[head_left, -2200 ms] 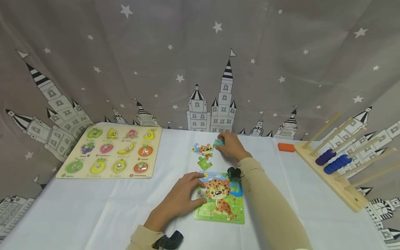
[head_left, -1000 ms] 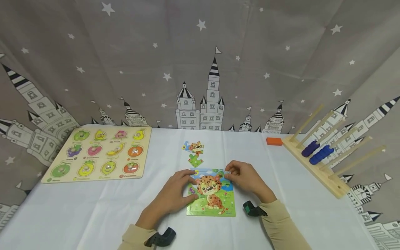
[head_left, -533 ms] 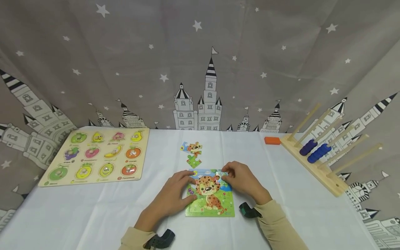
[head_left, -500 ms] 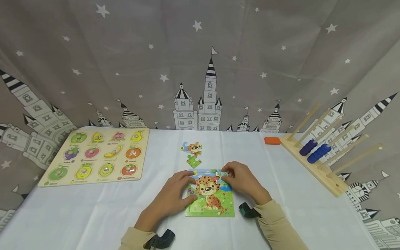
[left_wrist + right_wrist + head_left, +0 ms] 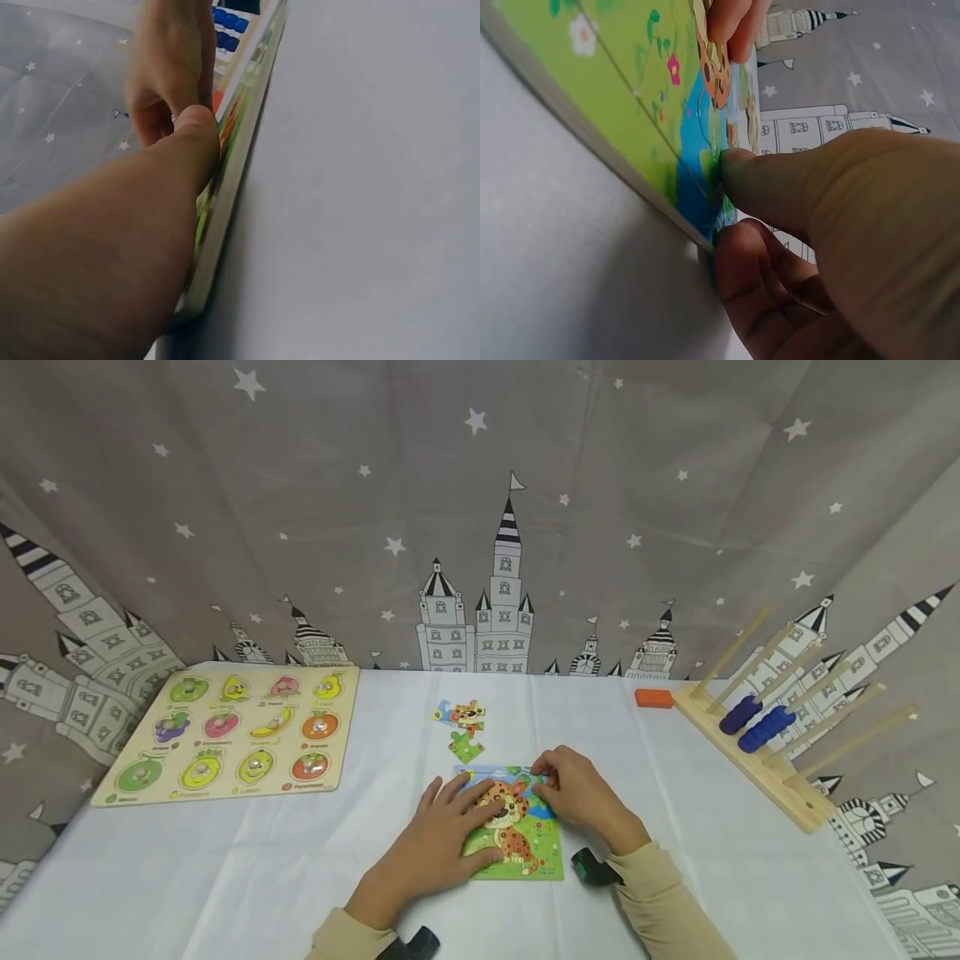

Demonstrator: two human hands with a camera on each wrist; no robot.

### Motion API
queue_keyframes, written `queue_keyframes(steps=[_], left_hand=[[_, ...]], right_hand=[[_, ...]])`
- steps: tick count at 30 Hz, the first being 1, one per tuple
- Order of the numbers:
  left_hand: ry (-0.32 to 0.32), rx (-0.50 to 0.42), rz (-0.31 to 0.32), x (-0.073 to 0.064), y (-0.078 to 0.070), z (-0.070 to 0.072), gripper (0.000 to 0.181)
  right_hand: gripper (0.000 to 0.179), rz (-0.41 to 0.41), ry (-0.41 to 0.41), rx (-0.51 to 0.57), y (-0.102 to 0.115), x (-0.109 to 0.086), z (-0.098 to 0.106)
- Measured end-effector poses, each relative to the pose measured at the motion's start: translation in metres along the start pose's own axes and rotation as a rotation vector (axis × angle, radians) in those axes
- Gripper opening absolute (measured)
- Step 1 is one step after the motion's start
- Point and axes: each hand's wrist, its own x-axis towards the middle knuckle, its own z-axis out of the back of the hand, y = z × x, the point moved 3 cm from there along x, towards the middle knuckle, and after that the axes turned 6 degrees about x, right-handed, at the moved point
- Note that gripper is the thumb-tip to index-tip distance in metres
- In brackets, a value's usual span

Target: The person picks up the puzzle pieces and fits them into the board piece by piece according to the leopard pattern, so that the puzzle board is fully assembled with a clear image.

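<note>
A leopard jigsaw puzzle lies on the white table. My left hand spreads over its left half, fingers extended across the leopard's face and thumb on the lower part; the picture beneath is hidden. At the top right corner, thumb and forefinger of my right hand pinch a jigsaw piece with blue and green print, sitting in the picture close to its neighbours. In the right wrist view the thumb bears on the printed face, with curled fingers at the board's edge. Beyond the board lie a green loose piece and leopard-face pieces.
To the left is a wooden fruit peg puzzle. A wooden peg rack with purple and blue beads stands on the right, beside an orange block. A grey castle-print curtain hangs behind the table.
My right hand brought the piece from the far side to the board's top right corner, where it now sits lower in the picture. My left hand slid rightward from the edge onto the puzzle.
</note>
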Motion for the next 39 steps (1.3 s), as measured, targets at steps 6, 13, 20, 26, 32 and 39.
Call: queue_keyframes(steps=[6,13,20,26,32,39], left_hand=[[-0.028,0.074,0.029,0.003,-0.006,-0.003,0.063],[-0.037,0.124,0.055,0.006,-0.014,-0.003,0.064],[-0.04,0.12,0.062,0.006,-0.015,-0.002,0.063],[-0.038,0.107,0.064,0.005,-0.014,-0.003,0.062],[-0.043,0.084,0.073,0.004,-0.014,-0.002,0.062],[-0.037,-0.077,0.104,0.002,0.0,-0.001,0.069]], right_hand=[[0.018,0.038,0.014,-0.007,0.002,-0.001,0.0],[0.024,0.077,-0.003,-0.035,0.007,-0.002,0.0],[0.026,0.052,0.005,-0.069,0.012,-0.003,0.0],[0.023,0.037,0.008,-0.044,0.009,-0.003,-0.002],[0.022,0.039,0.009,-0.036,0.008,-0.002,-0.002],[0.021,0.027,0.009,-0.024,0.004,-0.002,-0.003]])
